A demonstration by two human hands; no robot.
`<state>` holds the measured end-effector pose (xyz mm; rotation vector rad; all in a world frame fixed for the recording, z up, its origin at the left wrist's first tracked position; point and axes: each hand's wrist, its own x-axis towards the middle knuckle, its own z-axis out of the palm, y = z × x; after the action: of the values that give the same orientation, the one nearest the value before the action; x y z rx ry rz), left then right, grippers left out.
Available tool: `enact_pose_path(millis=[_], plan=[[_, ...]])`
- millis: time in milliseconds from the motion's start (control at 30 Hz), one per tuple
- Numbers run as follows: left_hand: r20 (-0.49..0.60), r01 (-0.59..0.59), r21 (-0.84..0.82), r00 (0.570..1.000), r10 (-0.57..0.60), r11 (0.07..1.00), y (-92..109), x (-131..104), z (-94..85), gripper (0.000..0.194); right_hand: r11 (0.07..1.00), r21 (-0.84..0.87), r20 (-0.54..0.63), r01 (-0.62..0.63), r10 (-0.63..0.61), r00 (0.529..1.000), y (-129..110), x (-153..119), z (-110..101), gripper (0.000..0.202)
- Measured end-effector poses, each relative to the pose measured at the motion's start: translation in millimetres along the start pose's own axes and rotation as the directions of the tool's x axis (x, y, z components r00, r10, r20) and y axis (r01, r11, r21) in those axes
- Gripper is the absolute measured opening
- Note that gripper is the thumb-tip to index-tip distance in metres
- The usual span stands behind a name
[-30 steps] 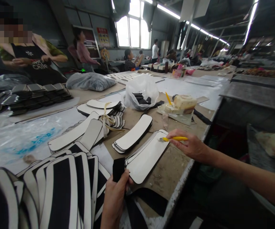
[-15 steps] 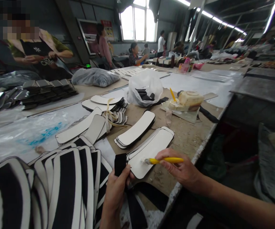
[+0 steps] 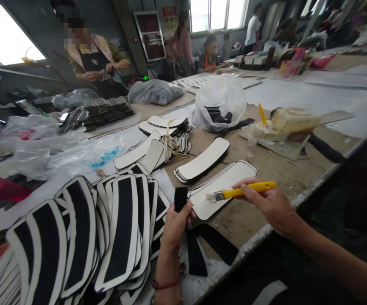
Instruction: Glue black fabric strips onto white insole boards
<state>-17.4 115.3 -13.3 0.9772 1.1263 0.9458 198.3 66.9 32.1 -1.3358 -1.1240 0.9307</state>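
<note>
My right hand (image 3: 268,201) grips a yellow-handled brush (image 3: 247,189), its bristles coated in white paste and resting on the top piece of a stack of curved white panels (image 3: 213,203). Pinched in my left hand (image 3: 177,220) is the end of a black fabric strip (image 3: 180,199), held up at the near left corner of that stack. More black strip (image 3: 215,243) trails on the table beneath. Beyond lies a second, smaller stack of white panels (image 3: 204,161). To the left of my left hand spreads a big pile of panels with black strips on them (image 3: 120,228).
A tub of white paste (image 3: 293,125) with another yellow brush (image 3: 262,114) sits at the right on a board. Behind are a clear bag with black pieces (image 3: 220,103) and tied panel bundles (image 3: 167,131). A co-worker (image 3: 96,63) stands across the table, whose edge (image 3: 304,197) runs at right.
My view has swung left, so everything sits further right. The brush handle has tilted up, and its bristles have shifted slightly on the panel. The left hand keeps its hold on the strip.
</note>
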Motion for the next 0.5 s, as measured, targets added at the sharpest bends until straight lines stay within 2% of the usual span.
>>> enact_pose_path(millis=[100, 167, 267, 400, 500], plan=[[-0.014, -0.002, 0.018, 1.000, 0.002, 1.000, 0, -2, 0.3, 0.026, 0.996, 0.081, 0.083, -0.042, 0.035, 0.996, 5, 0, 8, 0.035], [-0.021, 0.000, 0.029, 1.000, 0.001, 1.000, -1, -3, 0.3, 0.026, 0.998, 0.042, 0.074, -0.044, 0.041, 0.996, 11, 2, 6, 0.037], [-0.029, 0.014, 0.030, 0.999, -0.013, 0.999, -2, -4, 1.3, 0.027, 0.994, -0.113, 0.005, -0.006, 0.006, 1.000, 12, 5, -9, 0.035], [-0.085, 0.034, 0.026, 0.996, -0.032, 0.999, -3, -9, 2.8, 0.031, 0.944, -0.327, -0.061, 0.046, -0.070, 0.996, 3, 5, -37, 0.035], [-0.177, 0.019, 0.031, 0.984, -0.013, 0.999, 2, -16, 0.6, 0.035, 0.935, -0.334, -0.066, 0.123, -0.154, 0.986, 0, 8, -51, 0.032]])
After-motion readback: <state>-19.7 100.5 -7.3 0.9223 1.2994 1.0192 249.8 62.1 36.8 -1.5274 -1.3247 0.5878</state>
